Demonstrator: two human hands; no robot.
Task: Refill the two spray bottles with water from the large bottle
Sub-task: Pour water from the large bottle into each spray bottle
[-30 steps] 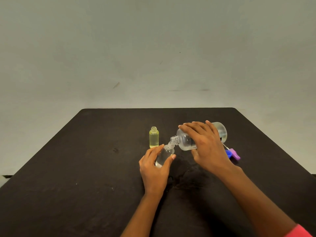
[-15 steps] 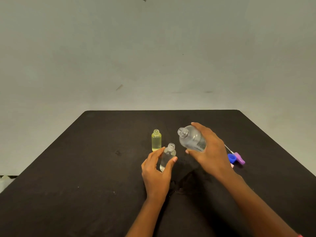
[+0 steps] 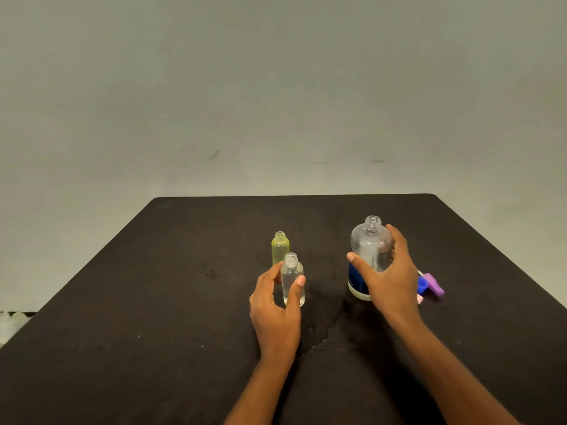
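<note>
- My right hand (image 3: 389, 280) is gripping the uncapped large bottle (image 3: 369, 250), upright on the black worktop (image 3: 153, 302).
- My left hand (image 3: 276, 314) is curling round the clear spray bottle (image 3: 291, 280) at centre.
- The yellow spray bottle (image 3: 279, 248) is standing just behind.

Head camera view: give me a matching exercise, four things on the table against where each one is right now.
1 yellow spray bottle
2 clear spray bottle
3 large bottle
4 purple spray cap

A upright in the right hand
B lying on the table, far right
C gripped by the left hand
D standing behind the clear spray bottle

Pairs: 1-D, 2-C, 3-A, 4-B
</note>
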